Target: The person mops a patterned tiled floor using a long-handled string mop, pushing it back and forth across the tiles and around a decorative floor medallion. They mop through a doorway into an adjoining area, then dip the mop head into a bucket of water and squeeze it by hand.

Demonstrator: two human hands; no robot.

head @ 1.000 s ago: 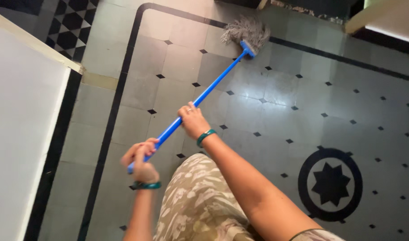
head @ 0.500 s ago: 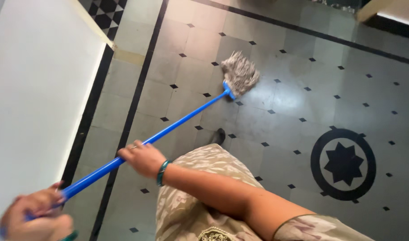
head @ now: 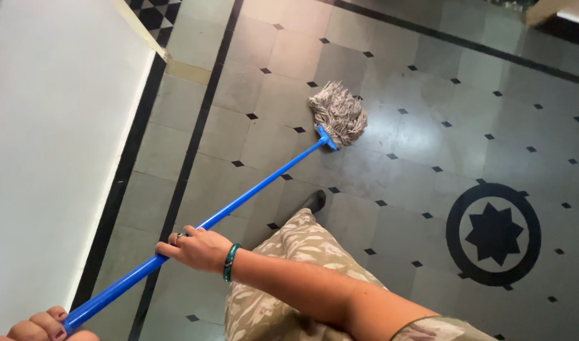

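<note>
Both hands are closed around the blue mop handle point(head: 239, 199): the right hand point(head: 198, 248) mid-shaft, the left hand point(head: 46, 325) at its end. The mop head point(head: 338, 113) rests on the tiled floor point(head: 416, 158), toward one o'clock.

Single head view, steep downward, floor point(head: 428, 95) mid-distance.

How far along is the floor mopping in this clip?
Done: cannot tell; no wet or cleaned patch stands out on the tiled floor.
In hand: both hands grip the blue mop handle, right hand mid-shaft, left hand at its end, with the mop head on the tiles.
Left: cannot be judged from this view.
</note>
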